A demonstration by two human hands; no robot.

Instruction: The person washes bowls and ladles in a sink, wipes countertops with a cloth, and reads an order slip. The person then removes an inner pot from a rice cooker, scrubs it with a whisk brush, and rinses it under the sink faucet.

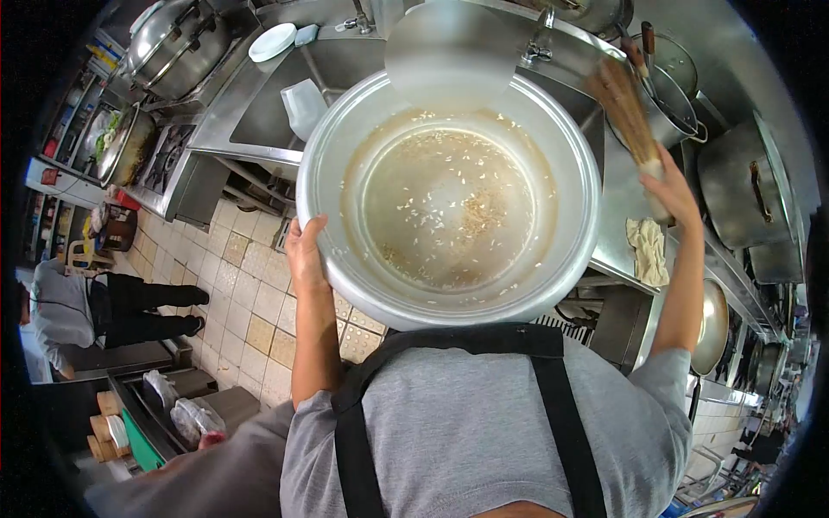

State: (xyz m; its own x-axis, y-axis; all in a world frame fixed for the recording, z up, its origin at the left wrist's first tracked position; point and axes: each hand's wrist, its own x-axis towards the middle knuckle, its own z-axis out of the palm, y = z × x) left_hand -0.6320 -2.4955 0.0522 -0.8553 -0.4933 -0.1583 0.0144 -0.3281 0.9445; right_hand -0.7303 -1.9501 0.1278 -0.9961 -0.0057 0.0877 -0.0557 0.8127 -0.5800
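Observation:
A large metal pot (449, 186) is tilted at the sink, its inside facing me. Cloudy residue, white grains and brown bits lie on its bottom. My left hand (307, 250) grips the pot's left rim, thumb over the edge. Out to the right, my right hand (672, 188) is wrapped round the pale handle of a brown bristle brush (626, 112), blurred at its bristle end. Below that hand a beige cloth (646, 250) lies on the steel counter. A blurred pale round shape covers the pot's far rim.
The steel sink (268, 112) holds a white container (304, 108). Taps (540, 39) stand behind the pot. More pots (738, 186) are at the right. Another person (95, 311) stands on the tiled floor at the left. A grey sleeve shows near my left elbow.

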